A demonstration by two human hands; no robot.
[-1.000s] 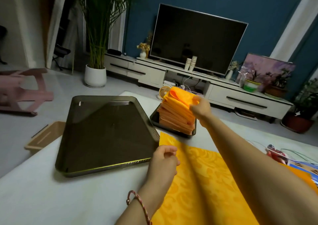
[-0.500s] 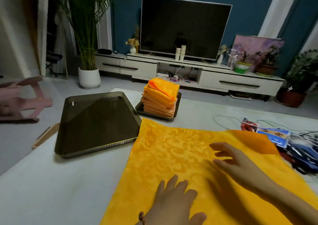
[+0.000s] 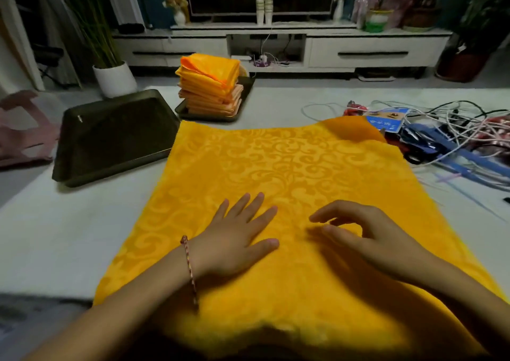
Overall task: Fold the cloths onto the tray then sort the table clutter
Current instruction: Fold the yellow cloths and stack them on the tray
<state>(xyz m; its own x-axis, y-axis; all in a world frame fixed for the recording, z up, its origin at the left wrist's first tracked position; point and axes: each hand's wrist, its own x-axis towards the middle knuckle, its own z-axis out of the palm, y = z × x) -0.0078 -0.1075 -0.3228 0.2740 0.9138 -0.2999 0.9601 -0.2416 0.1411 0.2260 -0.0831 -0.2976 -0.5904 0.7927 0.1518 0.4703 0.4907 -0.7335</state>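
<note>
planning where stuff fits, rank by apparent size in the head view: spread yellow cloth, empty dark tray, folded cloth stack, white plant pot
1. spread yellow cloth, nearest the camera too
2. empty dark tray
3. folded cloth stack
4. white plant pot, smaller-looking but farther off, so unsure against the stack

The big cloth point(image 3: 289, 167) spread on the tabletop point(image 3: 55, 236) is bright yellow-orange, with a swirly leaf pattern in a slightly darker shade. The stack of folded cloths point(image 3: 211, 84) near the far edge is orange too, and paler and pinker lower down. The small tray point(image 3: 193, 113) under it is dark, nearly black. The big tray point(image 3: 110, 137) by the left edge is dark brown. The tabletop is whitish grey. By the right edge lie white cables point(image 3: 455, 123), a blue card point(image 3: 386, 120) and something red point(image 3: 356, 109). The bracelet point(image 3: 189, 264) is red with pale specks. On the floor, the plant pot point(image 3: 114, 79) is white and the stool point(image 3: 22, 128) is pink.
</note>
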